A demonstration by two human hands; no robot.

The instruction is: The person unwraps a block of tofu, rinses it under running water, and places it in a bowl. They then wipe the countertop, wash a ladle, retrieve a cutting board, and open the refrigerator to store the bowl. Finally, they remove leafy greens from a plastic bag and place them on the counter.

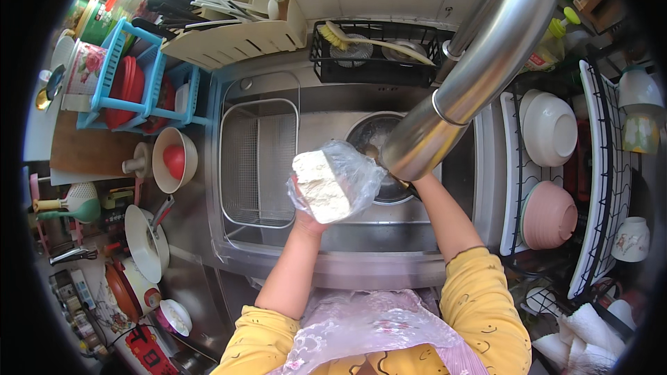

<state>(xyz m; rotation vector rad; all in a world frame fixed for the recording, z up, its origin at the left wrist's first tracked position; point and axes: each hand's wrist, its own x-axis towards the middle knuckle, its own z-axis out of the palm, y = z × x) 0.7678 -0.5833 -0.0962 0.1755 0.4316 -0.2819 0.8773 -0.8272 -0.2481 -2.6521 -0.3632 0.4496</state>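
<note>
My left hand holds up a clear plastic bag with a white, crumbly-edged block, likely tofu. A crease or cut runs across the block. Most of my right hand is hidden behind the steel faucet, so its fingers and grip cannot be made out. A thin gold-and-black edge shows beside that hand. Below the bag and faucet, a round dark-looking metal pan or bowl rests in the stainless steel sink. Some pale pieces show inside it.
A wire mesh basket fills the sink's left side. Behind stand a black rack with a yellow brush and a cream utensil holder with knives. Bowls sit left; a dish rack with a pink bowl stands right.
</note>
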